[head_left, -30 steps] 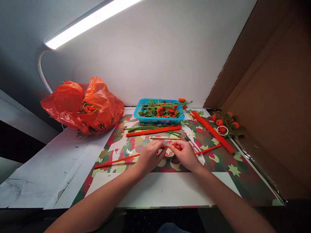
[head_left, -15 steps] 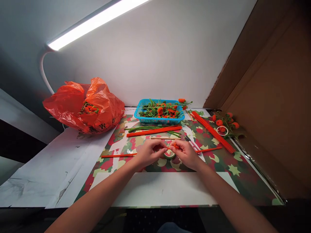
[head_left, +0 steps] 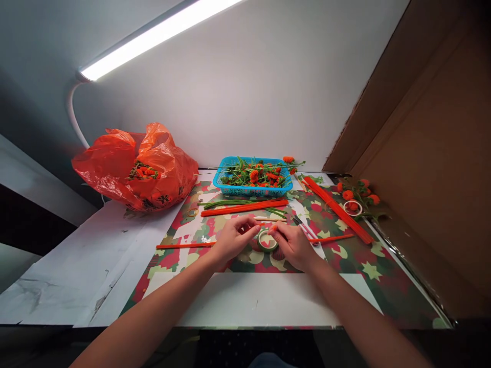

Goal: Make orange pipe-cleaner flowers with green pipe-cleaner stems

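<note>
My left hand (head_left: 238, 237) is closed in a pinch, with a bit of orange fuzzy stem showing at its fingertips. An orange pipe cleaner (head_left: 184, 246) sticks out leftward from behind this hand. Across a small gap, my right hand (head_left: 294, 246) is also pinched, with an orange tip between thumb and finger. On its other side an orange pipe cleaner length (head_left: 333, 238) runs out to the right. Whether both lengths belong to one piece is hidden by the hands. A roll of green tape (head_left: 267, 240) lies on the table just below and between the fingertips.
Behind the hands lie orange and green pipe cleaners (head_left: 245, 207) and a thin stick (head_left: 274, 220). Scissors (head_left: 307, 230) rest beside my right hand. A blue basket (head_left: 253, 191) of orange flowers, a red plastic bag (head_left: 169, 168) and an orange bundle (head_left: 337, 209) stand farther out.
My fingertips have drawn apart, uncovering more of the tape roll. The outer ends of the orange lengths reach slightly farther left and right. The view has shifted a little.
</note>
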`<state>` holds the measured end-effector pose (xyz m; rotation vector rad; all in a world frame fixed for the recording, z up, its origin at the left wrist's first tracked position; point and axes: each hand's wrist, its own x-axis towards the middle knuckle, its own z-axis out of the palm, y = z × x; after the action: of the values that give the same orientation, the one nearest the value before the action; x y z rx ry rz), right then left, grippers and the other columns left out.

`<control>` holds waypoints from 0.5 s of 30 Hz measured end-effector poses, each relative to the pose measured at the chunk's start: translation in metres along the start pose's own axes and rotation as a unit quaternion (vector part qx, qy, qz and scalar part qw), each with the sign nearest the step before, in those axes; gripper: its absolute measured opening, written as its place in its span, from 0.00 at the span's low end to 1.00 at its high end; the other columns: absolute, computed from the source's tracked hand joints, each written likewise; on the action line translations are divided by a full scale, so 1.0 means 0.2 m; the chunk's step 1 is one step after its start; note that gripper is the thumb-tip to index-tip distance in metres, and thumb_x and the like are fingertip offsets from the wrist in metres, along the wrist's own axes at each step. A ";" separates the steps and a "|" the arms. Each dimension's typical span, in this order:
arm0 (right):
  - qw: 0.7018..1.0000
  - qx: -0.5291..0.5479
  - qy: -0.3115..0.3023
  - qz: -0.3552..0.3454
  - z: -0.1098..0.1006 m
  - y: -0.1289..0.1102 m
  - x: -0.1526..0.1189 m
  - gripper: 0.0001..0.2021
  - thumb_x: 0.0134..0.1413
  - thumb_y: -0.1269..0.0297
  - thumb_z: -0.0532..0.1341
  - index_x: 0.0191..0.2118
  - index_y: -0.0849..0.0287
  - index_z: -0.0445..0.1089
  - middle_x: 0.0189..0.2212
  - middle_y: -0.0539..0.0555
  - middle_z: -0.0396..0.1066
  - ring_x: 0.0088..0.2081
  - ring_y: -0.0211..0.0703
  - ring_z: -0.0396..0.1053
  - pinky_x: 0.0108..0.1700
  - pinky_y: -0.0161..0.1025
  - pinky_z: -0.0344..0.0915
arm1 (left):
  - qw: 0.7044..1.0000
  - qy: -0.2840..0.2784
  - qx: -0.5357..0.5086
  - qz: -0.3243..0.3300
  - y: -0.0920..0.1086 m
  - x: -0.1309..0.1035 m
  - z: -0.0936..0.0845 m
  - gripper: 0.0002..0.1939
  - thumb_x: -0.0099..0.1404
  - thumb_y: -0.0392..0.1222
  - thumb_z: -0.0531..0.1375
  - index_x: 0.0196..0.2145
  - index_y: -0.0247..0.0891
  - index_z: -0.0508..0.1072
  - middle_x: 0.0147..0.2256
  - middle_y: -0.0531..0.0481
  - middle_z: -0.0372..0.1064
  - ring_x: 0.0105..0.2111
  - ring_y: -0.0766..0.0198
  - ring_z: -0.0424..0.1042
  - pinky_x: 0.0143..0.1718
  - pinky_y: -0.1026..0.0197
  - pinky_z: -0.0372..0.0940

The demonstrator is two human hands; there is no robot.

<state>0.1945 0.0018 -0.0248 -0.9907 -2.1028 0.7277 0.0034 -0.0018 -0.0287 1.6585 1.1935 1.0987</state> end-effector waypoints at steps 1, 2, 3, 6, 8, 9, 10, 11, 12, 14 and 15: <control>1.000 -0.021 -0.003 -0.011 0.00 0.00 0.00 0.16 0.65 0.59 0.48 0.28 0.58 0.63 0.22 0.49 0.63 0.24 0.37 0.60 0.28 0.34 0.55 | 1.000 0.009 -0.009 -0.003 0.00 0.00 0.00 0.13 0.61 0.49 0.60 0.29 0.35 0.72 0.27 0.51 0.68 0.25 0.68 0.64 0.25 0.67 0.59; 0.999 -0.038 -0.007 -0.021 0.01 0.01 0.00 0.17 0.65 0.59 0.47 0.28 0.58 0.63 0.22 0.49 0.64 0.24 0.37 0.61 0.28 0.34 0.55 | 1.000 0.017 -0.018 -0.005 -0.01 0.00 0.00 0.13 0.60 0.49 0.60 0.30 0.35 0.71 0.27 0.52 0.68 0.25 0.68 0.64 0.26 0.67 0.60; 0.998 -0.050 -0.011 -0.031 0.01 0.01 0.00 0.16 0.66 0.60 0.47 0.29 0.58 0.64 0.22 0.50 0.65 0.25 0.38 0.62 0.29 0.34 0.56 | 0.999 0.022 -0.027 -0.007 -0.01 0.01 0.01 0.13 0.60 0.49 0.60 0.30 0.35 0.71 0.27 0.52 0.68 0.26 0.68 0.65 0.26 0.67 0.60; 0.996 -0.072 -0.014 -0.057 0.02 0.02 0.00 0.15 0.66 0.62 0.47 0.33 0.58 0.67 0.26 0.53 0.70 0.28 0.40 0.66 0.31 0.35 0.58 | 0.998 0.026 -0.055 -0.012 -0.01 0.00 0.02 0.13 0.60 0.49 0.60 0.32 0.35 0.70 0.28 0.51 0.68 0.27 0.68 0.66 0.26 0.67 0.61; 0.995 -0.079 -0.020 -0.061 0.02 0.02 0.00 0.13 0.65 0.64 0.47 0.35 0.58 0.67 0.29 0.53 0.71 0.30 0.41 0.67 0.33 0.35 0.59 | 0.997 0.026 -0.078 -0.011 0.00 0.00 0.02 0.12 0.60 0.48 0.60 0.36 0.36 0.69 0.29 0.51 0.69 0.27 0.68 0.66 0.25 0.68 0.60; 0.995 -0.080 -0.025 -0.057 0.02 0.02 0.00 0.13 0.65 0.65 0.47 0.36 0.58 0.68 0.29 0.53 0.71 0.31 0.41 0.67 0.33 0.35 0.59 | 0.996 0.030 -0.087 -0.007 0.01 -0.01 0.03 0.11 0.61 0.47 0.60 0.37 0.37 0.68 0.29 0.51 0.69 0.26 0.69 0.66 0.24 0.68 0.60; 0.995 -0.078 -0.032 -0.050 0.02 0.01 0.00 0.12 0.65 0.65 0.48 0.37 0.57 0.67 0.29 0.53 0.71 0.31 0.41 0.67 0.33 0.35 0.59 | 0.996 0.034 -0.088 0.001 0.01 -0.01 0.03 0.10 0.62 0.45 0.59 0.38 0.38 0.68 0.29 0.52 0.69 0.25 0.69 0.65 0.23 0.69 0.59; 0.995 -0.075 -0.040 -0.042 0.02 0.01 0.00 0.11 0.64 0.67 0.48 0.37 0.57 0.67 0.29 0.52 0.70 0.31 0.41 0.67 0.32 0.35 0.59 | 0.996 0.037 -0.076 0.013 0.02 -0.02 0.03 0.07 0.62 0.44 0.57 0.36 0.38 0.68 0.28 0.52 0.69 0.24 0.70 0.64 0.23 0.69 0.59; 0.996 -0.073 -0.048 -0.034 0.02 0.00 0.00 0.11 0.63 0.68 0.47 0.37 0.57 0.67 0.29 0.52 0.70 0.30 0.41 0.67 0.31 0.35 0.58 | 0.998 0.036 -0.051 0.031 0.03 -0.02 0.03 0.06 0.62 0.42 0.56 0.34 0.37 0.69 0.28 0.52 0.68 0.24 0.70 0.63 0.23 0.69 0.58; 0.995 -0.073 -0.062 -0.026 0.02 -0.01 0.00 0.11 0.62 0.70 0.47 0.35 0.57 0.65 0.27 0.51 0.68 0.29 0.41 0.65 0.30 0.34 0.57 | 0.997 0.028 0.018 0.068 0.04 -0.03 0.03 0.06 0.62 0.38 0.56 0.29 0.36 0.71 0.27 0.51 0.68 0.24 0.70 0.61 0.23 0.68 0.56; 0.995 -0.074 -0.068 -0.022 0.03 -0.01 0.00 0.11 0.62 0.71 0.46 0.35 0.57 0.64 0.26 0.51 0.67 0.28 0.40 0.65 0.29 0.34 0.56 | 0.995 0.024 0.050 0.082 0.05 -0.03 0.03 0.06 0.61 0.38 0.56 0.28 0.36 0.72 0.26 0.51 0.67 0.23 0.70 0.60 0.23 0.68 0.55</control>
<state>0.1898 -0.0005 -0.0264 -0.9933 -2.3167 0.6402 0.0108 -0.0108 -0.0227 1.8427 1.1747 1.2019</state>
